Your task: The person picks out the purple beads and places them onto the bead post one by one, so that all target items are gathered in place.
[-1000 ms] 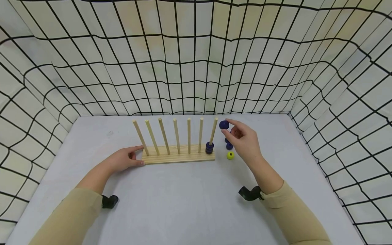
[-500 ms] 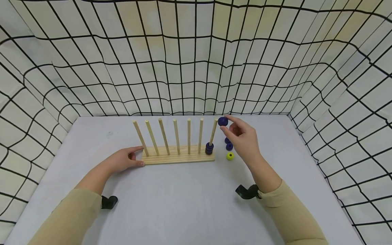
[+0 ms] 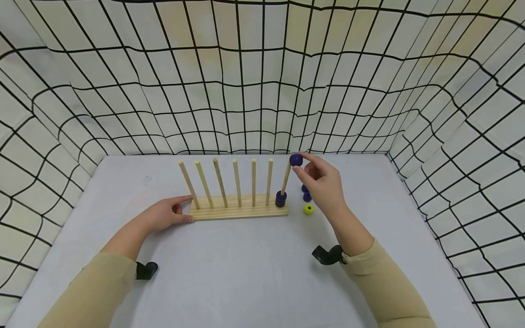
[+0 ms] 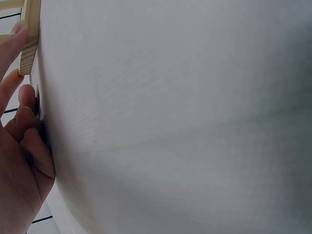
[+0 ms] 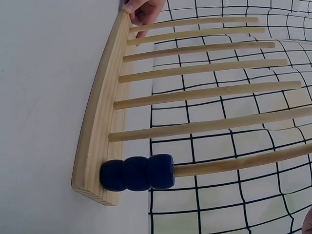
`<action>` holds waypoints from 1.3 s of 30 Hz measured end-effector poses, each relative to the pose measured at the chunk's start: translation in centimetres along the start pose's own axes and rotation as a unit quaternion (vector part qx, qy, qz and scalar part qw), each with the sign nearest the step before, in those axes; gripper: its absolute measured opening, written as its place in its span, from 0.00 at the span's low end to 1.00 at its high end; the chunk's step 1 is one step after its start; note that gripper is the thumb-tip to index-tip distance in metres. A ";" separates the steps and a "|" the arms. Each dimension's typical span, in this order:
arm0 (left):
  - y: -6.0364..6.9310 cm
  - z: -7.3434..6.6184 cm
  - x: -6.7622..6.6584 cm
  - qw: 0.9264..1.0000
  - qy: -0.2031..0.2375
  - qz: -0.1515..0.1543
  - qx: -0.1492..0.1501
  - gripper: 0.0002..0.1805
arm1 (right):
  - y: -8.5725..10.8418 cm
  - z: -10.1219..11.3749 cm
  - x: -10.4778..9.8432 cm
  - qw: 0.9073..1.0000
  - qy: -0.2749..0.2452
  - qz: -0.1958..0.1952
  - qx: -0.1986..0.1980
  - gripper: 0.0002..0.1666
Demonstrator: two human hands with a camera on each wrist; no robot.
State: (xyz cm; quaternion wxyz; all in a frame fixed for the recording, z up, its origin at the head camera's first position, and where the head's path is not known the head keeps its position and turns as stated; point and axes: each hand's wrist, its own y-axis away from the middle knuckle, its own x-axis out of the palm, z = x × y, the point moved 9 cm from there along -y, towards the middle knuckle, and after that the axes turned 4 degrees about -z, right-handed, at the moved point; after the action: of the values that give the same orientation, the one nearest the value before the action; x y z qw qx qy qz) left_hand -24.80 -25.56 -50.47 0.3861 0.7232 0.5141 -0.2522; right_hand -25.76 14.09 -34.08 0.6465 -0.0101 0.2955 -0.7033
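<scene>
A wooden peg rack (image 3: 239, 212) with several upright rods stands on the table. My left hand (image 3: 165, 214) holds its left end between thumb and fingers, seen also in the left wrist view. My right hand (image 3: 326, 184) pinches a dark blue bead (image 3: 296, 160) at the top of the rightmost rod (image 3: 286, 177). The bead covers the rod's tip; whether it is threaded on, I cannot tell. Three blue beads (image 5: 136, 173) are stacked at the foot of that rod in the right wrist view. The other rods carry no beads.
Loose blue beads (image 3: 307, 197) and a yellow-green bead (image 3: 308, 209) lie on the white table (image 3: 229, 269), right of the rack and partly beneath my right hand. A black net (image 3: 262, 109) over white walls closes off the back and sides.
My right hand has moved slightly left and up with the blue bead, from beside the rightmost rod to its tip. The left hand and rack have stayed in place.
</scene>
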 end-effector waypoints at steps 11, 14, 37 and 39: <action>0.2 -0.3 -0.1 1.000 -0.003 -0.001 0.001 0.47 | -0.3 0.7 0.4 1.000 -0.006 0.006 -0.021 0.23; 0.2 -0.4 -0.1 1.000 -0.004 -0.003 0.004 0.46 | -0.4 0.7 0.5 1.000 -0.005 0.007 -0.023 0.23; 0.0 -0.2 0.0 1.000 -0.001 0.001 0.005 0.47 | -0.7 1.1 1.0 0.999 0.003 0.021 -0.025 0.23; 0.0 -0.1 0.0 1.000 -0.001 0.001 0.005 0.47 | -0.7 1.1 1.0 0.999 0.002 0.021 -0.024 0.23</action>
State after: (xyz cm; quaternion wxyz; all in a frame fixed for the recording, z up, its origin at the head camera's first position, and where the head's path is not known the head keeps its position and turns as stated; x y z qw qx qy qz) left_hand -24.86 -25.44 -50.38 0.3836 0.7254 0.5115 -0.2548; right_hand -26.11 12.71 -33.28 0.6603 -0.0179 0.3137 -0.6821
